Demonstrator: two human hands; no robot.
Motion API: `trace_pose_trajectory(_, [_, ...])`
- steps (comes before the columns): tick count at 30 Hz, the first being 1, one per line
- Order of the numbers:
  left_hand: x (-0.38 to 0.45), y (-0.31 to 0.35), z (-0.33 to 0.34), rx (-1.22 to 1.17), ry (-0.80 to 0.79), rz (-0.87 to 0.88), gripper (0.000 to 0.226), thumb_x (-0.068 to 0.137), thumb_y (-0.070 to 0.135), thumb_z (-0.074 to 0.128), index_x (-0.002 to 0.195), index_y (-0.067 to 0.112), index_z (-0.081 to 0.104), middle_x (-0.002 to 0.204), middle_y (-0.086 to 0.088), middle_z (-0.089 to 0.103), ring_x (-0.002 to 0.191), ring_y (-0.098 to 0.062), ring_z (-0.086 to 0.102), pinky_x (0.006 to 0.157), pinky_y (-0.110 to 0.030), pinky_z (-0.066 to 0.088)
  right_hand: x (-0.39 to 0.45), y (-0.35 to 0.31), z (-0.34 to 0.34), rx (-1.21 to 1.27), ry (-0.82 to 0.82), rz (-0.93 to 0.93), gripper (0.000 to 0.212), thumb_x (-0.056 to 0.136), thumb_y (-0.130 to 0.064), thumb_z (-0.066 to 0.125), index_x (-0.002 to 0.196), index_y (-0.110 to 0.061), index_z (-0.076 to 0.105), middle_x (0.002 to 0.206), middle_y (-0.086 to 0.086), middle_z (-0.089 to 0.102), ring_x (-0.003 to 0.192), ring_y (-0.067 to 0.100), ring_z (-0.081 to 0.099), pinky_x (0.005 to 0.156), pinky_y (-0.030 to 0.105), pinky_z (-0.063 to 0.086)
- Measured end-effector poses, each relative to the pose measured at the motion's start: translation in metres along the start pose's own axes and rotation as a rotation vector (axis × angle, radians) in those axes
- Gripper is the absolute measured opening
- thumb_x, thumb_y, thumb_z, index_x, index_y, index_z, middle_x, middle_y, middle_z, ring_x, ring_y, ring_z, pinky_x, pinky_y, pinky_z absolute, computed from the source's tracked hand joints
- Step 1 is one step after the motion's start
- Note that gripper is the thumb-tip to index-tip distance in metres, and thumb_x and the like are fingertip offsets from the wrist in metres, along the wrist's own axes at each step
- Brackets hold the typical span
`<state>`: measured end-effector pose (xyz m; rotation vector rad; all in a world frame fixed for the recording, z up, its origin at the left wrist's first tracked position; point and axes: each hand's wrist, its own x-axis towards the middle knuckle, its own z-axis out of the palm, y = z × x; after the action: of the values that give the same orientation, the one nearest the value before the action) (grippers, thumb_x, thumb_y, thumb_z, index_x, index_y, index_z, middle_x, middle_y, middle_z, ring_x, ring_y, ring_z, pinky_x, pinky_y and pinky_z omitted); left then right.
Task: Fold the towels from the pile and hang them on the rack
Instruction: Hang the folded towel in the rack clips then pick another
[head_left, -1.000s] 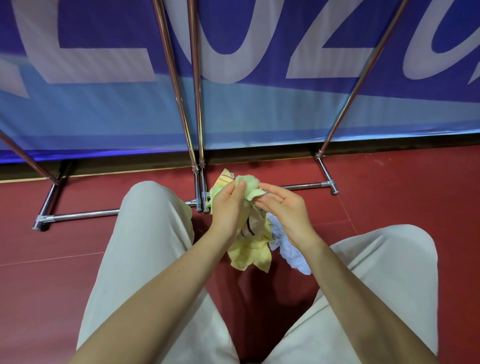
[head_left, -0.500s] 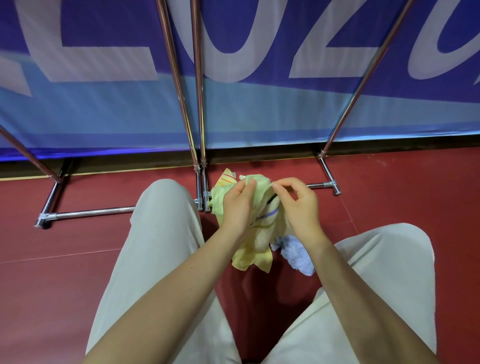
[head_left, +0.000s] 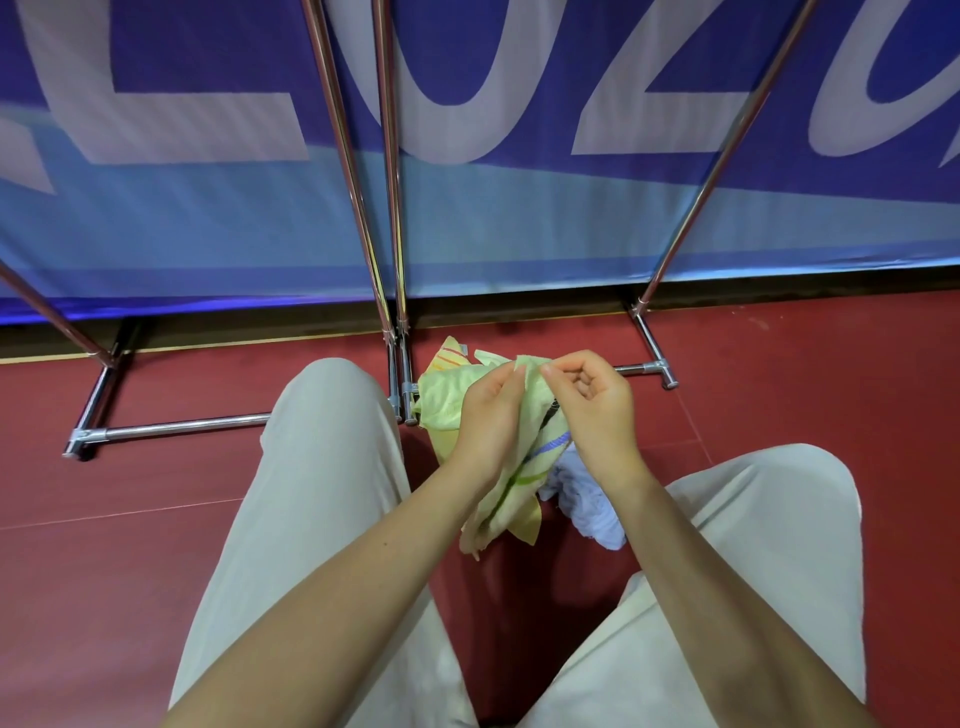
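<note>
Left hand and right hand each pinch the top edge of a crumpled pale-green striped cloth towel, above the red floor, near the chrome tube rack.

Both forearms are stretched forward and angled inward, so that the hands are brought close together between the bent knees. The left hand is held with its back to the camera, fingers extended upward and closed against the thumb in a pinch. The right hand is curled, thumb and forefinger pinched together, the other fingers bent into the palm.
</note>
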<state>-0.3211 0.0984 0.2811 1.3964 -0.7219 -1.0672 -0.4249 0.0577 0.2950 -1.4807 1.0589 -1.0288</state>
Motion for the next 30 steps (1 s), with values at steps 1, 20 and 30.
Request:
trace_pose_trajectory(1, [0.000,-0.001,0.000,0.000,-0.014,0.010,0.047,0.092,0.035,0.046,0.097,-0.011,0.057,0.087,-0.011,0.056,0.081,-0.020,0.049,0.077,-0.035,0.043,0.001,0.001,0.000,-0.008,0.011,0.001,0.014,0.089,-0.010,0.066,0.076,-0.013,0.062,0.074,0.021,0.057,0.069,0.021,0.049,0.067,0.035,0.043])
trace_pose_trajectory(20, [-0.008,-0.001,0.000,0.099,-0.041,0.096,0.024,0.100,0.020,0.051,0.106,0.008,0.071,0.097,-0.009,0.073,0.091,-0.010,0.066,0.083,-0.022,0.049,-0.001,0.006,-0.003,-0.065,0.033,0.006,0.011,0.088,-0.014,0.067,0.078,-0.012,0.065,0.080,0.025,0.061,0.069,0.018,0.051,0.065,0.030,0.044])
trace_pose_trajectory(30, [0.016,0.011,-0.023,0.184,0.241,0.186,0.024,0.099,0.016,0.042,0.090,0.007,0.062,0.090,-0.012,0.065,0.085,-0.021,0.060,0.082,-0.034,0.046,-0.008,0.020,0.005,-0.085,-0.167,0.008,0.022,0.089,-0.007,0.065,0.088,-0.028,0.062,0.073,-0.004,0.060,0.070,0.004,0.055,0.070,0.018,0.046])
